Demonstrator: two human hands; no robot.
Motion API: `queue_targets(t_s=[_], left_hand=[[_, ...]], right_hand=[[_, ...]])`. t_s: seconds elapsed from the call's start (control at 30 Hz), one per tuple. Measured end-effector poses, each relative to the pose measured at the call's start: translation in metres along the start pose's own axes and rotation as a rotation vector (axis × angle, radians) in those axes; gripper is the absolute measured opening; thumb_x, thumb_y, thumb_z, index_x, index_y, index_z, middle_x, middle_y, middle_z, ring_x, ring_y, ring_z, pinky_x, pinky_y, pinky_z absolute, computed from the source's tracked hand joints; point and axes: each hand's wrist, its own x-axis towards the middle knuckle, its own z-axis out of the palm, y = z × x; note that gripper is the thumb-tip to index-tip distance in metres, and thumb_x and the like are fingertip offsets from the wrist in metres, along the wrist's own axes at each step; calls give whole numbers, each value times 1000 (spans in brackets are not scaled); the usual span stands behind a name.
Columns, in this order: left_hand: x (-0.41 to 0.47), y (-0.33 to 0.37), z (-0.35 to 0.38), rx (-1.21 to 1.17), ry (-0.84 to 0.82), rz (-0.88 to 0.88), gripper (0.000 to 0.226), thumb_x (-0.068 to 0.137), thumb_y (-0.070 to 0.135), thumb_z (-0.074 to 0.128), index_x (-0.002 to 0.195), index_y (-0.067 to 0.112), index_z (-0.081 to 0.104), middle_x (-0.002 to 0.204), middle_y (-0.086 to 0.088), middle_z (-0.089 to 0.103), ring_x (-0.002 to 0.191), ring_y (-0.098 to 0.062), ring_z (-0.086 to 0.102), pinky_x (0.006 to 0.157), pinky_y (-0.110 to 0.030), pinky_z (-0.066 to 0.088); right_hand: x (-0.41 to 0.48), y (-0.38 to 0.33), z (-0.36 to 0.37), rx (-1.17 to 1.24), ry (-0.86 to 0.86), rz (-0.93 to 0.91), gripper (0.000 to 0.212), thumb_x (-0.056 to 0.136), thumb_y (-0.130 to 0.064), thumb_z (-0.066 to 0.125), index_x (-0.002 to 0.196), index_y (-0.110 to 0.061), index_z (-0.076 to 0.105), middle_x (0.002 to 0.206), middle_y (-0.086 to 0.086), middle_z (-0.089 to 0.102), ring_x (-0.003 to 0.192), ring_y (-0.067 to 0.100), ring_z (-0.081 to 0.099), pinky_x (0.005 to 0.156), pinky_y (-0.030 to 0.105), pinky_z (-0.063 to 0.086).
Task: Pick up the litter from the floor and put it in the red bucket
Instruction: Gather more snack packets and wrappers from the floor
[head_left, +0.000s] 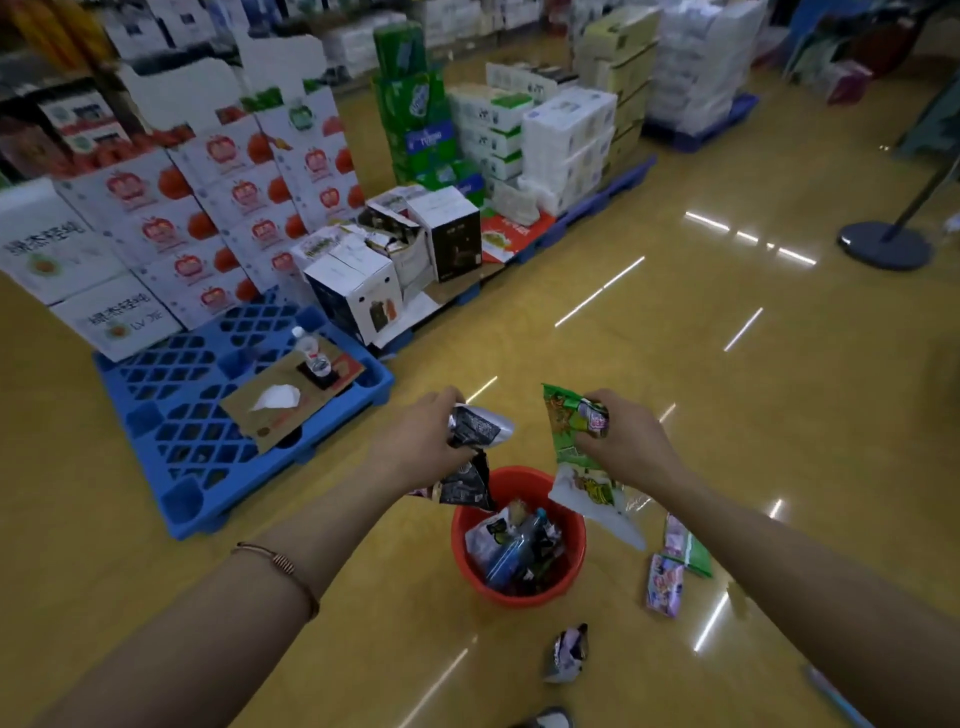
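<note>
While both arms stretch forward above the red bucket (461, 540), each hand holds litter. The left hand (418, 441), over the bucket's far left rim, has its fingers curled round a bunch of black wrappers (465, 486), one of them with a silver end sticking out to the right. The right hand (626, 441), above the bucket's far right side, pinches a long green wrapper (574, 462) that hangs down past the rim, together with a small purple packet (596, 418) tucked under the fingers. Inside the bucket lie a blue bottle (511, 553) and several crumpled wrappers. On the yellow floor (675, 338) just right of the bucket lie a pale purple pouch (665, 584) and a green pouch (688, 548), touching each other. A crumpled silver wrapper (569, 652) lies on the bucket's near side. Left of the bucket sits a blue pallet (171, 467) bearing a sheet of cardboard (280, 415) and a clear water bottle (311, 353). A thin bracelet (280, 564) circles the left wrist.
</note>
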Motion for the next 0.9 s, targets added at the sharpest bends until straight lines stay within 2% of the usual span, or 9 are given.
queue_targets(t_s=[0.1, 0.23, 0.3, 0.4, 0.53, 0.63, 0.73, 0.9], left_hand=[[32, 4, 1, 47, -59, 18, 44, 82, 31, 64, 119, 19, 43, 110, -3, 55, 95, -22, 56, 74, -42, 52], [75, 0, 14, 90, -109, 85, 46, 83, 37, 62, 123, 22, 43, 119, 0, 48, 99, -20, 54, 78, -42, 52], [98, -5, 22, 122, -154, 117, 47, 83, 38, 62, 123, 23, 43, 119, 2, 47, 101, -19, 52, 78, -40, 52], [141, -11, 32, 159, -228, 204, 47, 83, 39, 61, 123, 23, 42, 117, 3, 48, 97, -18, 54, 73, -36, 51], [204, -20, 46, 100, -324, 333, 43, 82, 35, 63, 118, 18, 46, 112, 0, 48, 97, -23, 54, 78, -41, 50], [240, -28, 60, 109, -380, 409, 41, 81, 32, 65, 116, 18, 48, 114, -1, 48, 99, -25, 53, 77, -39, 48], [261, -38, 88, 195, -427, 439, 42, 85, 31, 61, 121, 16, 45, 124, -3, 45, 99, -27, 55, 74, -41, 49], [284, -60, 168, 336, -507, 466, 45, 86, 36, 60, 122, 17, 43, 122, -5, 44, 97, -30, 56, 67, -38, 44]], right_hand=[[20, 9, -3, 24, -16, 50, 49, 87, -20, 65, 132, -14, 47, 110, 8, 65, 78, 16, 60, 63, 26, 47], [35, 23, -1, 62, -1, 150, 50, 89, -21, 63, 134, -14, 44, 112, 10, 65, 77, 18, 60, 61, 27, 48], [40, 31, 5, 72, 17, 208, 51, 88, -22, 63, 134, -15, 44, 114, 9, 64, 83, 21, 62, 68, 34, 52], [54, 40, 13, 96, 66, 297, 50, 87, -20, 63, 134, -13, 46, 115, 11, 64, 89, 24, 62, 75, 37, 53], [80, 46, 27, 146, 145, 435, 51, 86, -18, 63, 134, -12, 47, 116, 12, 64, 95, 27, 62, 81, 39, 52], [92, 53, 47, 160, 178, 533, 47, 86, -17, 63, 131, -10, 50, 113, 14, 65, 97, 28, 60, 77, 34, 49], [92, 71, 75, 181, 197, 684, 50, 88, -21, 60, 134, -7, 46, 112, 16, 63, 92, 27, 58, 69, 27, 38], [89, 120, 150, 178, 151, 857, 52, 90, -26, 59, 134, -5, 43, 116, 17, 60, 103, 32, 55, 68, 29, 35]])
